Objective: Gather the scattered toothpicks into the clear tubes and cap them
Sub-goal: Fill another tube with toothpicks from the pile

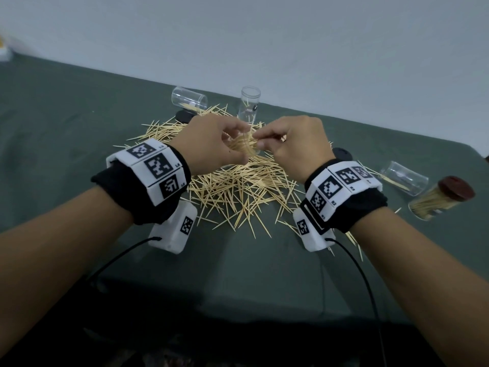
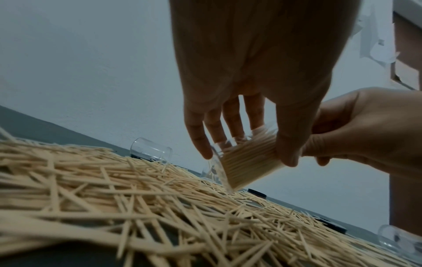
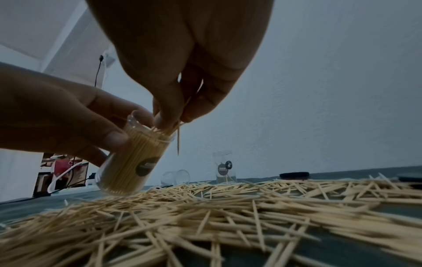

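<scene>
Your left hand (image 1: pixel 211 144) grips a nearly full clear tube (image 3: pixel 134 155), tilted just above the toothpick pile (image 1: pixel 238 186). Your right hand (image 1: pixel 296 144) pinches a few toothpicks (image 3: pixel 178 139) at the tube's mouth, above that same pile

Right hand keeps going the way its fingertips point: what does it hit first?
Most likely the packed toothpick ends in the open mouth of the tube that the left hand holds; the right hand already hovers there.
</scene>
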`<action>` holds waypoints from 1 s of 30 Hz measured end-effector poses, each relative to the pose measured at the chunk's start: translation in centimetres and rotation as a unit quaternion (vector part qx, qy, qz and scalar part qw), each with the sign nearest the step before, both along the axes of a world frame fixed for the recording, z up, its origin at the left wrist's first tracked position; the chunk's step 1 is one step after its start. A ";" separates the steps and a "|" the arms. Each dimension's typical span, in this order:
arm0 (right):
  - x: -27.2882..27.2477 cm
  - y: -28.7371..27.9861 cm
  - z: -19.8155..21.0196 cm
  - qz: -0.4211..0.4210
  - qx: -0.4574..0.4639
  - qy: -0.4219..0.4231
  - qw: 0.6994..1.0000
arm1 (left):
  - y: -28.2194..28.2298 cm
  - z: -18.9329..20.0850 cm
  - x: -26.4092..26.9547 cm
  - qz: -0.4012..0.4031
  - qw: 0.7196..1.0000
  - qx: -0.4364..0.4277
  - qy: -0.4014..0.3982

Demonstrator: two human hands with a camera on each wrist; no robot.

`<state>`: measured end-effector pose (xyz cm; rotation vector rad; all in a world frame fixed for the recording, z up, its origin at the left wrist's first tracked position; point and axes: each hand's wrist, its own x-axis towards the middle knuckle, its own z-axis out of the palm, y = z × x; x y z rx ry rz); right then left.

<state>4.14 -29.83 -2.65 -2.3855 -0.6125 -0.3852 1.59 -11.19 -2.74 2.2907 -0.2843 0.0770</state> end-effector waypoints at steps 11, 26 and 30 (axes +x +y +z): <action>-0.2 0.0 -0.1 -0.002 0.013 -0.001 1.000 | 0.0 0.3 -0.3 -0.010 1.000 -0.006 0.006; -0.2 -0.1 -0.2 -0.011 -0.025 0.020 0.999 | -0.3 0.4 -0.5 -0.014 1.000 -0.008 0.015; -0.4 -0.1 -0.1 -0.030 -0.005 0.050 0.998 | -0.3 0.1 -0.4 -0.007 1.000 0.005 0.009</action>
